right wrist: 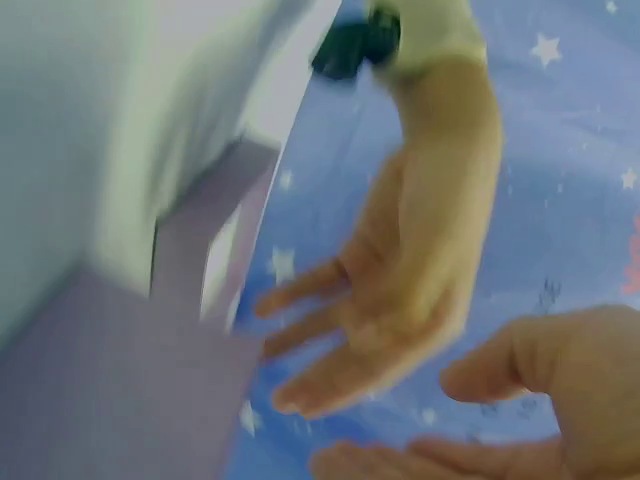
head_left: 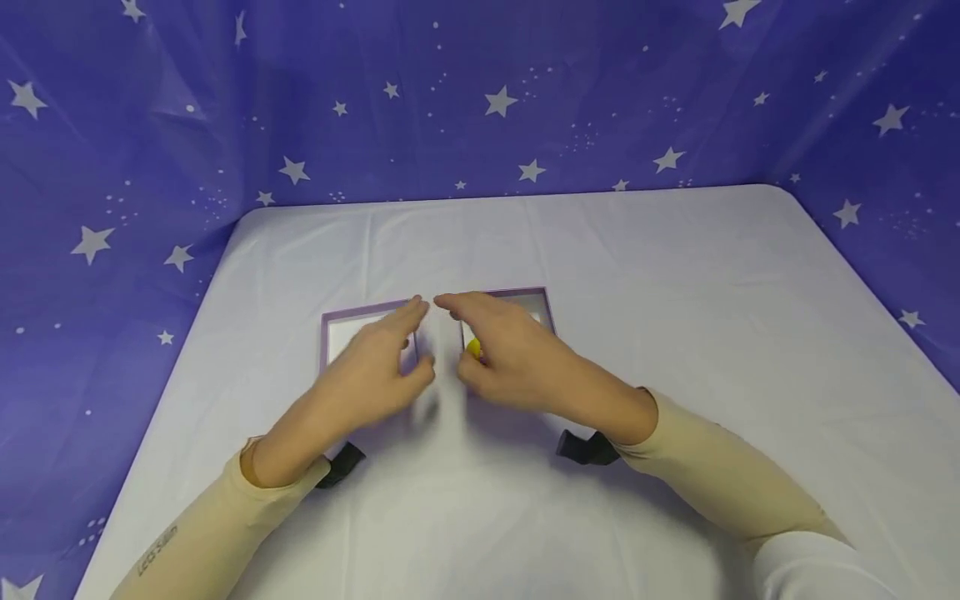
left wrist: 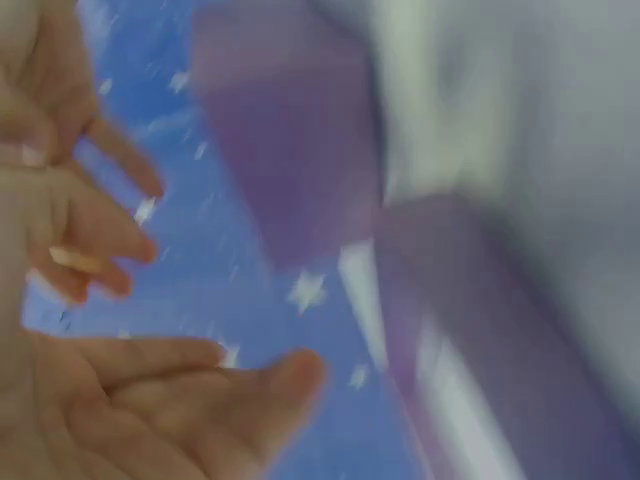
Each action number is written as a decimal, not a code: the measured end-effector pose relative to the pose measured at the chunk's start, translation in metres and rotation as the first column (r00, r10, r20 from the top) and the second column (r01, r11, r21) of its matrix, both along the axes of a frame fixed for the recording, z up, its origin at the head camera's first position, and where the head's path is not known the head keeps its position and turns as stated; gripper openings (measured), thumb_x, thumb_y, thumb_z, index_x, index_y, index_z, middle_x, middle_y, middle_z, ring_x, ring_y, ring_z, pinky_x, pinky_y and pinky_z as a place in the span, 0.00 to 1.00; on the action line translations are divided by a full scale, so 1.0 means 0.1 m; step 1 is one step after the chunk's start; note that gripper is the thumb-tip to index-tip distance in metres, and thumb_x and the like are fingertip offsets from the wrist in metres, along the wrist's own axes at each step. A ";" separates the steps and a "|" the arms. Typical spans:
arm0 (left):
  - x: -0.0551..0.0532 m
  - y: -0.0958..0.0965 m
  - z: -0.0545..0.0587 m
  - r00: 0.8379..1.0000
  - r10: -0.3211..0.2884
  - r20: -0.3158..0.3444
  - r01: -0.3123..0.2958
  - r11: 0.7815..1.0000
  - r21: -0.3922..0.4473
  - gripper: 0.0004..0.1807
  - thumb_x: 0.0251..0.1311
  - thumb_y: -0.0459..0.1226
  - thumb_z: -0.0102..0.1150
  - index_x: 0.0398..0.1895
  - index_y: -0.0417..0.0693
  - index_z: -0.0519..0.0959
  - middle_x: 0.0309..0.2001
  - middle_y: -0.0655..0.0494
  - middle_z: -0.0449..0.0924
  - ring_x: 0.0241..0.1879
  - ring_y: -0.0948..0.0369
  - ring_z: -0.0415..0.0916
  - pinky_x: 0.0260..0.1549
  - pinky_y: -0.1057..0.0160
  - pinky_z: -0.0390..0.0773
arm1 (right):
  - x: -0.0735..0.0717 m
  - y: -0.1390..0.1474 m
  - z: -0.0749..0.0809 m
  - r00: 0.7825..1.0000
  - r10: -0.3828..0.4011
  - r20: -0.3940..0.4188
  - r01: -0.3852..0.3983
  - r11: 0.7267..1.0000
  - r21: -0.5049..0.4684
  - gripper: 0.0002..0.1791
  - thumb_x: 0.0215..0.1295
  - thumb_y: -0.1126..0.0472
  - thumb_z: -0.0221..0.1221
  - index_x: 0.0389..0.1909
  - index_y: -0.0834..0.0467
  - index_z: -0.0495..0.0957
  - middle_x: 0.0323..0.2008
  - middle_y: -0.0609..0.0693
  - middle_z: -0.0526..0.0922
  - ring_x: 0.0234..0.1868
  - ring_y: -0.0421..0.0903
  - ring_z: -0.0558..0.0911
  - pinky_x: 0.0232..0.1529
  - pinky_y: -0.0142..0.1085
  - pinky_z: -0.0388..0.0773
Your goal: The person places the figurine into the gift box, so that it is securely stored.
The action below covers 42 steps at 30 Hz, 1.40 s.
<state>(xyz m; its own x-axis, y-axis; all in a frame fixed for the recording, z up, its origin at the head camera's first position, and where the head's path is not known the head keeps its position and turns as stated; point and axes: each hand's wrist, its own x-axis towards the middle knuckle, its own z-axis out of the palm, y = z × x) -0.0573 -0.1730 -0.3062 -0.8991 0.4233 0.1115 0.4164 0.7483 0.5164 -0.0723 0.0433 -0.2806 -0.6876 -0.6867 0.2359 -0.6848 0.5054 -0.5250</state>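
Two shallow, purple-rimmed boxes lie side by side in the head view, a left box point(head_left: 324, 343) and a right box point(head_left: 552, 310). My left hand point(head_left: 367, 368) hovers over the left box, fingers extended and thumb apart. Over the right box is my right hand point(head_left: 517, 354), its fingers stretched toward the left hand. A small yellow thing point(head_left: 474, 347) shows between its thumb and forefinger, seemingly inside the box; its kind is hidden. In the right wrist view the left hand point(right wrist: 390, 270) and right hand point(right wrist: 590, 390) face each other, apart, holding nothing visible.
The boxes stand on a white cloth-covered table point(head_left: 675, 317). Blue curtains point(head_left: 450, 108) with white stars hang behind and beside it. A dark device is strapped at each wrist, one under the left point(head_left: 342, 465) and one under the right point(head_left: 587, 447).
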 end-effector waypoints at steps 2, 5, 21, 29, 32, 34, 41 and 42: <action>-0.01 -0.13 0.09 0.992 0.127 -0.019 -0.127 0.991 -0.030 0.32 0.61 0.39 0.53 0.66 0.28 0.65 0.63 0.33 0.68 0.46 0.43 0.79 0.51 0.46 0.75 | 0.06 -0.12 0.00 0.995 -0.017 0.095 0.019 0.999 -0.029 0.38 0.56 0.64 0.54 0.71 0.60 0.60 0.63 0.53 0.73 0.52 0.42 0.78 0.59 0.37 0.70; -0.03 -0.29 0.16 0.956 0.290 -0.033 -0.292 0.947 -0.131 0.25 0.62 0.39 0.49 0.53 0.24 0.72 0.49 0.32 0.77 0.44 0.40 0.77 0.43 0.42 0.77 | 0.12 -0.29 -0.03 0.953 -0.040 0.301 0.054 0.998 -0.039 0.44 0.56 0.59 0.55 0.76 0.57 0.51 0.70 0.51 0.64 0.59 0.43 0.75 0.63 0.37 0.67; -0.17 -0.39 -0.05 0.893 0.420 0.162 -0.361 0.883 -0.299 0.20 0.57 0.35 0.39 0.06 0.50 0.59 0.10 0.59 0.56 0.12 0.64 0.50 0.08 0.67 0.56 | 0.21 -0.77 -0.34 0.454 -0.133 0.881 0.335 0.942 -0.031 0.60 0.55 0.48 0.62 0.78 0.54 0.31 0.77 0.49 0.36 0.75 0.47 0.48 0.71 0.47 0.50; -0.15 -0.43 0.17 0.886 0.460 -0.062 -0.458 0.847 -0.270 0.20 0.62 0.40 0.40 0.12 0.44 0.65 0.15 0.50 0.64 0.14 0.54 0.62 0.08 0.57 0.64 | 0.14 -0.75 -0.15 0.495 -0.109 0.862 0.410 0.904 -0.121 0.55 0.55 0.50 0.64 0.78 0.51 0.41 0.76 0.47 0.49 0.73 0.46 0.53 0.70 0.47 0.53; -0.12 -0.42 0.26 0.866 0.455 -0.207 -0.488 0.860 -0.150 0.21 0.64 0.41 0.43 0.23 0.31 0.73 0.23 0.39 0.73 0.22 0.42 0.73 0.18 0.44 0.73 | 0.08 -0.68 -0.04 0.577 -0.052 0.815 0.405 0.885 -0.230 0.53 0.56 0.53 0.63 0.78 0.55 0.43 0.75 0.50 0.54 0.72 0.48 0.59 0.68 0.46 0.58; -0.10 -0.38 0.29 0.849 0.440 -0.293 -0.473 0.880 -0.046 0.24 0.63 0.41 0.47 0.40 0.22 0.75 0.34 0.31 0.77 0.34 0.35 0.77 0.30 0.37 0.76 | 0.05 -0.60 0.01 0.624 0.000 0.781 0.401 0.858 -0.321 0.51 0.57 0.57 0.62 0.77 0.58 0.43 0.74 0.53 0.55 0.71 0.48 0.60 0.68 0.43 0.59; -0.02 -0.16 0.24 0.830 0.331 -0.448 -0.199 0.928 0.317 0.41 0.58 0.36 0.55 0.73 0.32 0.53 0.62 0.32 0.66 0.57 0.43 0.72 0.50 0.47 0.78 | -0.02 -0.28 0.12 0.725 0.098 0.681 0.433 0.705 -0.562 0.51 0.57 0.66 0.57 0.77 0.60 0.36 0.68 0.58 0.55 0.72 0.45 0.57 0.69 0.36 0.57; 0.00 -0.12 0.23 0.833 0.312 -0.457 -0.147 0.921 0.362 0.42 0.58 0.36 0.54 0.75 0.34 0.51 0.62 0.33 0.65 0.57 0.45 0.71 0.50 0.50 0.78 | -0.02 -0.23 0.13 0.739 0.099 0.667 0.430 0.692 -0.580 0.51 0.58 0.66 0.56 0.77 0.58 0.36 0.66 0.59 0.56 0.72 0.46 0.58 0.69 0.37 0.58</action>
